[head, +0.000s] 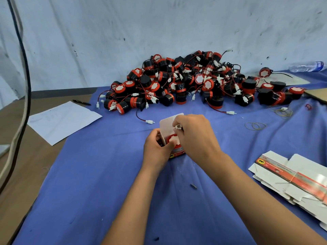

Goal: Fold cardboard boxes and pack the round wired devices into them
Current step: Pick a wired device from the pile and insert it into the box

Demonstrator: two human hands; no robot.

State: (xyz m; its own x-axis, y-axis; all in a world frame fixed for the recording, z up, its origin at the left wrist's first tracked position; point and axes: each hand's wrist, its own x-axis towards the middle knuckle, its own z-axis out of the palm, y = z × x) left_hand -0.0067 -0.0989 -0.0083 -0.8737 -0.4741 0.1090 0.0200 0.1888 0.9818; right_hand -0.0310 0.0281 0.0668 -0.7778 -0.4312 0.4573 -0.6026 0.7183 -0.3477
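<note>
1. Box (174, 152) stands mid-cloth, toward the near edge of the blue cloth (106, 183), top flap (168, 122) up and open. I see one round device (172, 139) already seated inside, red rim and white face up.
2. Left hand (156, 147) wraps the box's left side, fingers curled round the wall, thumb at the mouth.
3. Right hand (194, 133) is over the opening, fingertips pinching the small white connector (177, 127) of the device's lead; wire itself hidden under the hand.
4. My read: the step is tucking lead and plug in before closing. I'd coil the wire beside or on top of the device, keep the plug below the rim, then bring the flap down with the left hand steadying the walls.
5. Risk, as I judge it: wire caught in the flap fold, or a thin wall buckling under a squeeze.
6. Supply: device pile (198, 82) at the far edge against the wall; flat box blanks (292, 179) at the right edge, rubber bands (255, 126) well apart from the box
</note>
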